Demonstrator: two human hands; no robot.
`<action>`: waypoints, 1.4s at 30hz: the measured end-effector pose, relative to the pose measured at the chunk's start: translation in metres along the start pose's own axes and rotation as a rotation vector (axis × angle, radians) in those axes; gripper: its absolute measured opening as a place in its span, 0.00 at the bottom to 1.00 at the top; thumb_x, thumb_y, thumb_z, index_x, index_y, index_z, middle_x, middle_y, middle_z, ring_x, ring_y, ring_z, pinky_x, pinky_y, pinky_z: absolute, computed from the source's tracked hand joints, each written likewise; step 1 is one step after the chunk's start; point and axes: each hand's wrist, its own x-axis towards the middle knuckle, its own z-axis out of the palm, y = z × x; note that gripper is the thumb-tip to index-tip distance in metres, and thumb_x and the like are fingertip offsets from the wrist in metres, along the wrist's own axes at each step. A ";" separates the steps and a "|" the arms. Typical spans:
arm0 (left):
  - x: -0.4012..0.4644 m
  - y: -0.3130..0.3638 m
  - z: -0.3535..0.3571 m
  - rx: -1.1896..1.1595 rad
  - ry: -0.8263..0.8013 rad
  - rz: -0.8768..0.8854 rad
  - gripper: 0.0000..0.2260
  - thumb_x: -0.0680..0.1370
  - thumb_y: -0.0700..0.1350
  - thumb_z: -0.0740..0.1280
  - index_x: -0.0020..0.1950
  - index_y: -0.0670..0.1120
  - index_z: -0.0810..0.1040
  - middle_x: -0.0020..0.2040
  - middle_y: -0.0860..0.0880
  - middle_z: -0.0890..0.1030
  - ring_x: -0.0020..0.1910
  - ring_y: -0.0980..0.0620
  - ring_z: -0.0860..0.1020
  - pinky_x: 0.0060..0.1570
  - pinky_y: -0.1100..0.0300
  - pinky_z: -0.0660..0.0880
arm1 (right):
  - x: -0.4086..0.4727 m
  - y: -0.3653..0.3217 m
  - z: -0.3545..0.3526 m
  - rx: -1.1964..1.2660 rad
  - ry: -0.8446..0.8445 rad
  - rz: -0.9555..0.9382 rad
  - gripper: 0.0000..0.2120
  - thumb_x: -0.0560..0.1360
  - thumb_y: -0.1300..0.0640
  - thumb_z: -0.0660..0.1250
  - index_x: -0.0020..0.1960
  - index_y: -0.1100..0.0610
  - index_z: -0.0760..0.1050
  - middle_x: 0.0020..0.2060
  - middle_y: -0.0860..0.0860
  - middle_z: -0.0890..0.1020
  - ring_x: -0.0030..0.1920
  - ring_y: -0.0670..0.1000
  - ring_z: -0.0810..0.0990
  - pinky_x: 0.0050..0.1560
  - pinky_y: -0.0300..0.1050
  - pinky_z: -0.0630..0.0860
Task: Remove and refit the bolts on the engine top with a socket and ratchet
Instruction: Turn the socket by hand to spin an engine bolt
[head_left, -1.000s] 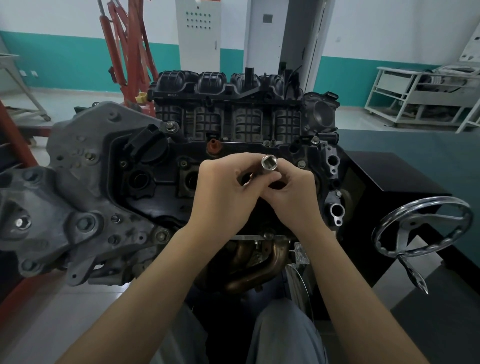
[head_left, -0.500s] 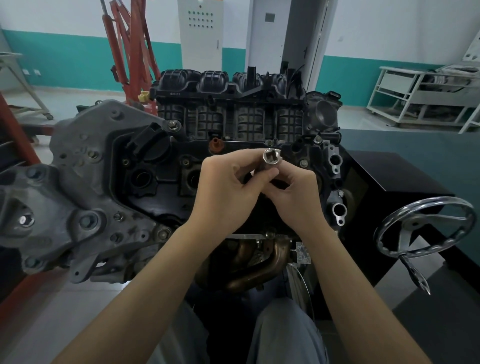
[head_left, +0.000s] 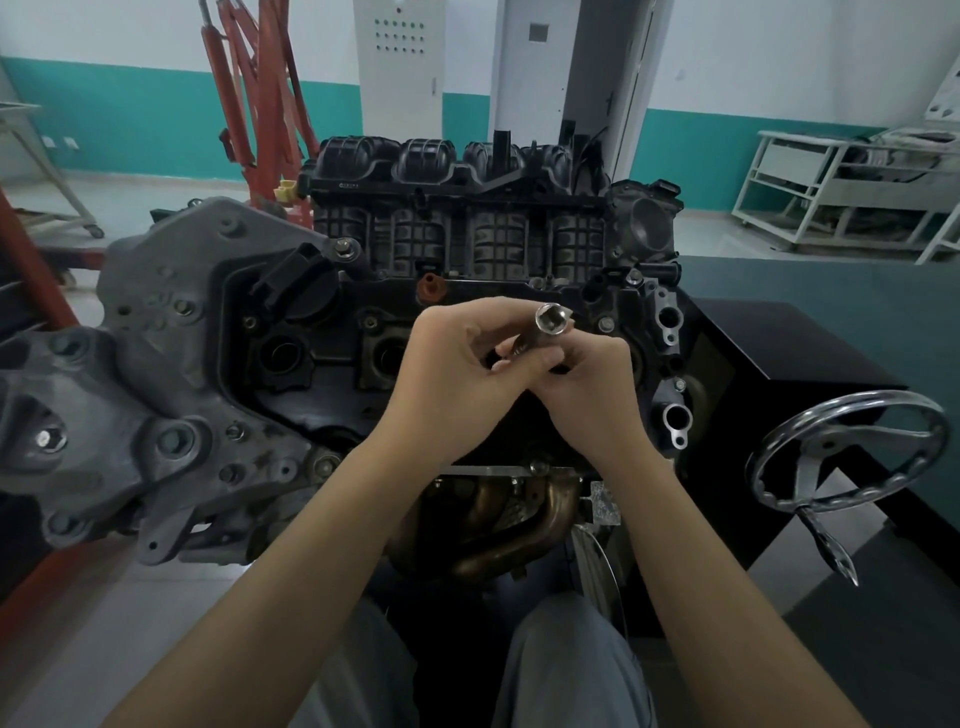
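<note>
A black engine (head_left: 322, 358) on a stand fills the middle of the head view, its top cover facing me with small bolts (head_left: 605, 325) along its edge. Both hands meet above the cover. My left hand (head_left: 457, 364) and my right hand (head_left: 592, 384) together hold a shiny metal socket (head_left: 550, 318) on a short shaft, its open square end tilted up toward me. Fingers of both hands curl round the shaft. What lies below the socket is hidden by the fingers, and I see no ratchet handle.
A grey cast bracket (head_left: 145, 395) juts out at the left. A chrome handwheel (head_left: 841, 452) stands at the right beside a black box (head_left: 769, 353). Copper-coloured exhaust pipes (head_left: 519, 525) sit below the hands. A red hoist (head_left: 260, 104) and a white rack (head_left: 841, 187) stand behind.
The socket has shifted slightly right and tilted more toward me between the fingers. My left fingers have opened a little round the shaft. Both hands stay over the cover.
</note>
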 end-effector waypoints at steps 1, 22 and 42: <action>0.000 0.000 0.001 0.062 0.034 0.006 0.11 0.69 0.34 0.75 0.50 0.44 0.83 0.46 0.50 0.84 0.48 0.55 0.82 0.52 0.54 0.79 | 0.000 0.000 0.000 0.005 0.009 0.007 0.04 0.70 0.66 0.73 0.44 0.60 0.83 0.38 0.50 0.85 0.42 0.46 0.83 0.44 0.42 0.79; -0.002 -0.001 -0.002 0.029 0.030 0.064 0.13 0.71 0.31 0.73 0.52 0.45 0.82 0.47 0.50 0.84 0.49 0.55 0.83 0.53 0.57 0.79 | 0.000 -0.002 -0.003 0.127 -0.100 -0.002 0.09 0.73 0.67 0.69 0.51 0.59 0.81 0.43 0.47 0.84 0.48 0.44 0.83 0.49 0.36 0.76; 0.000 0.003 0.001 0.135 0.120 0.069 0.12 0.69 0.35 0.75 0.49 0.49 0.82 0.43 0.56 0.83 0.45 0.59 0.82 0.49 0.59 0.80 | 0.001 -0.002 -0.002 0.096 -0.095 -0.029 0.09 0.72 0.65 0.71 0.51 0.58 0.81 0.45 0.46 0.84 0.49 0.43 0.83 0.51 0.35 0.76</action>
